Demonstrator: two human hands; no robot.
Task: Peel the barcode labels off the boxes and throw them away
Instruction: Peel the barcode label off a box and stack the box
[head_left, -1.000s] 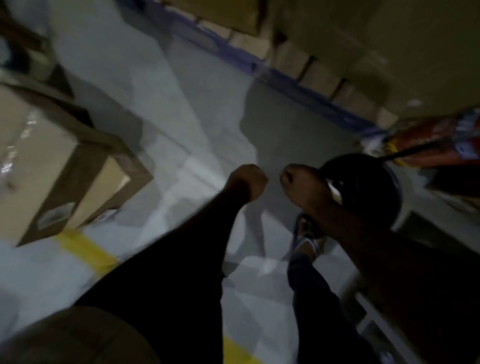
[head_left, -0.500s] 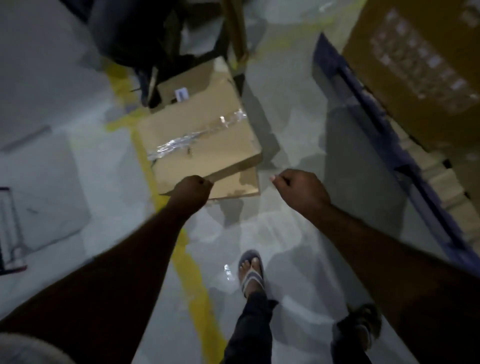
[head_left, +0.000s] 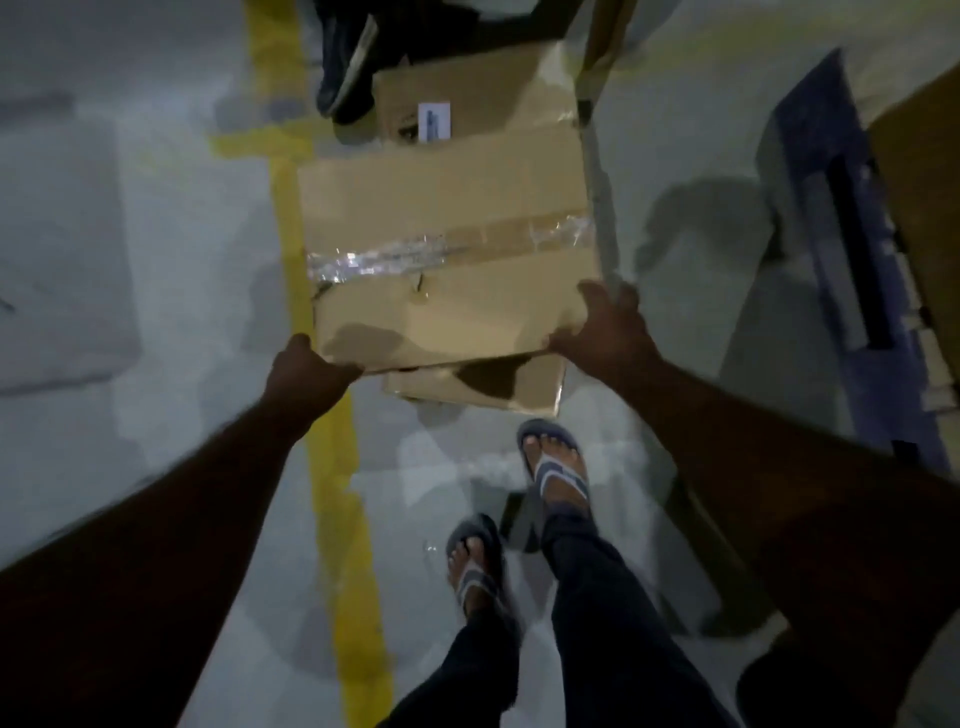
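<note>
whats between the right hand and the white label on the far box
Head view: the top of the taped box, crossed by its shiny tape strip, fills the stretch from the right hand to the white label on the far box.

Dark navy trousers (head_left: 597, 613) run down both legs to the ankles. The feet sit in grey-blue flip-flops (head_left: 558, 475) with paler straps and bare toes. Both forearms (head_left: 234, 467) are bare, and so are the left hand (head_left: 306, 364) and right hand (head_left: 608, 327).
</note>
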